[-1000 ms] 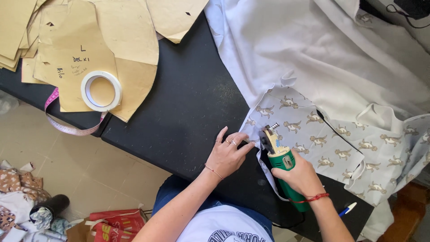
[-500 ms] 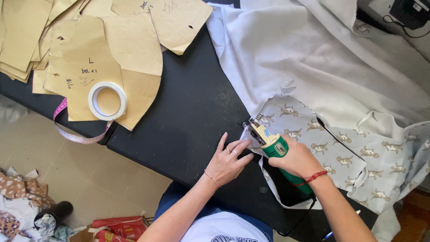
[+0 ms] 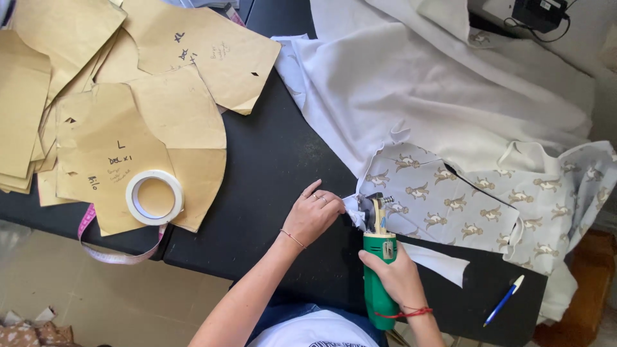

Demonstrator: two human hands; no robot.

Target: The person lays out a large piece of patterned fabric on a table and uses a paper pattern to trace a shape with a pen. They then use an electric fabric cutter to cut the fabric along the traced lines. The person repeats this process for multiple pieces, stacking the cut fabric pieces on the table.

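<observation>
As right hand grips, green cutter, printed fabric

Your left hand lies palm down, fingers together and pointing right, fingertips pinching, a ring on one finger and a thin bracelet at the wrist. Your right hand is wrapped in a closed grip, thumb pointing up and left, red cord looped round the wrist. Both bare forearms rise from the bottom edge, angling apart.
</observation>
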